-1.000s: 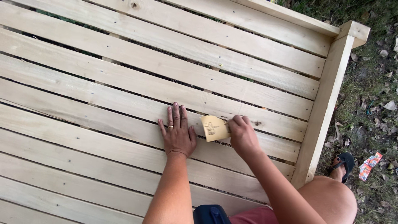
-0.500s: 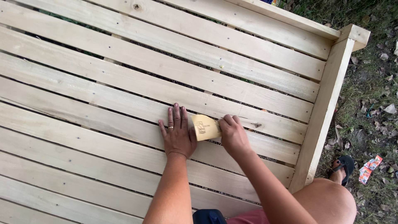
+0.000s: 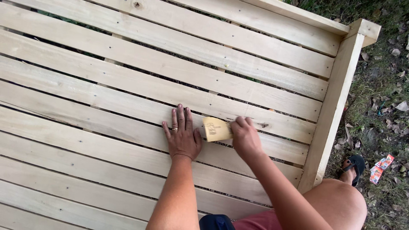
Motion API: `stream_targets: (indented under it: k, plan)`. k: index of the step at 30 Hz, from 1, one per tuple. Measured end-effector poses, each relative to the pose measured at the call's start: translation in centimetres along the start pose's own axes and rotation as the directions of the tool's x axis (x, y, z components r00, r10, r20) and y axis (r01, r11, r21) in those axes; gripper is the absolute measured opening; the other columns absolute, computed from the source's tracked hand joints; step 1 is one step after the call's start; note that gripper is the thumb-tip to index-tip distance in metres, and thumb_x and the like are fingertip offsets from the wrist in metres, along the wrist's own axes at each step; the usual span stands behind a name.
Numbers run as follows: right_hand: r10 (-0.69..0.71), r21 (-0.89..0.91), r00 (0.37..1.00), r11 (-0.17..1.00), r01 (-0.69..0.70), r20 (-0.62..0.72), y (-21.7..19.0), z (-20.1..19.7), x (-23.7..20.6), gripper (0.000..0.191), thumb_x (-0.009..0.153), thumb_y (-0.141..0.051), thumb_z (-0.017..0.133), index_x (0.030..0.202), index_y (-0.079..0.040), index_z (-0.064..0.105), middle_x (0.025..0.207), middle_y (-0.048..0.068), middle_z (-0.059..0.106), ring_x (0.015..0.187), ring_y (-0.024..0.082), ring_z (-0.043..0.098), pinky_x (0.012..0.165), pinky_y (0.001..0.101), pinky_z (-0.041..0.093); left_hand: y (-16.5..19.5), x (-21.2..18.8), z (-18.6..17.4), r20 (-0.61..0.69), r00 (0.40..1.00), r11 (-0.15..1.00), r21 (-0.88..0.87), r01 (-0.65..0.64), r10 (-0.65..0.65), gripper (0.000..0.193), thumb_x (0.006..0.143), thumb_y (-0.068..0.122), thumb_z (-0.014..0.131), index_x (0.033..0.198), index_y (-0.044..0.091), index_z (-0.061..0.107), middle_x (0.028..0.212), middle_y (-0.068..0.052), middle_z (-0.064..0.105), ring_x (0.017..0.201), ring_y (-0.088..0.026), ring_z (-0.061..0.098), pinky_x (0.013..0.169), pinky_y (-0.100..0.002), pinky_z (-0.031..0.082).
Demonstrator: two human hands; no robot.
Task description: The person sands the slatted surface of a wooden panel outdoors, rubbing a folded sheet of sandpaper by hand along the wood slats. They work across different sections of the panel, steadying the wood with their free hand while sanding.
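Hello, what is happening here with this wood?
A person presses a folded piece of sandpaper onto a slat of a pale wooden slatted panel with the right hand. The left hand lies flat on the slats beside it. A foot in a black sandal stands on the grass.

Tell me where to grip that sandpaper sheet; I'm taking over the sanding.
Grip the sandpaper at its right edge, coming from the right, where the right hand pinches it now. It lies flat on a slat, its left part bare; the left hand rests flat beside it, blocking that side.
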State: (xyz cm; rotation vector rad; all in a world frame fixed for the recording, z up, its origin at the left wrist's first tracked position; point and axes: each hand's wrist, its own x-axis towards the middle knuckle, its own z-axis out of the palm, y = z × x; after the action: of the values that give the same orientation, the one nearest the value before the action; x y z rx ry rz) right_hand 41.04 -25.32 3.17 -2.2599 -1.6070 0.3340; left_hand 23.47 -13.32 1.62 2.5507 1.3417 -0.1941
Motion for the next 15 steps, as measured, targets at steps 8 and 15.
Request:
stream_targets:
  k: [8, 15]
  plan:
    - [0.041, 0.009, 0.999, 0.999, -0.041, 0.024, -0.16, 0.31, 0.07, 0.029, 0.075, 0.009, 0.061, 0.101, -0.002, 0.068, 0.104, 0.012, 0.064, 0.099, 0.036, 0.058, 0.088, 0.0435, 0.053, -0.05, -0.04, 0.34, -0.037, 0.999, 0.999, -0.033, -0.009, 0.008, 0.082, 0.093, 0.04, 0.047, 0.163, 0.014, 0.012, 0.172, -0.007, 0.005, 0.159, -0.027, 0.004, 0.123, -0.062, 0.006]
    - [0.013, 0.04, 1.0, 0.999, -0.012, -0.024, 0.11, -0.17, -0.6, 0.033, 0.071, 0.01, 0.059, 0.1, -0.002, 0.068, 0.102, 0.014, 0.064, 0.099, 0.037, 0.058, 0.087, 0.0453, 0.052, 0.1, -0.01, 0.1, 0.029, 1.0, 1.0, -0.019, 0.009, -0.009, 0.083, 0.092, 0.039, 0.047, 0.163, 0.015, 0.012, 0.172, -0.006, 0.004, 0.158, -0.027, 0.004, 0.122, -0.062, 0.005]
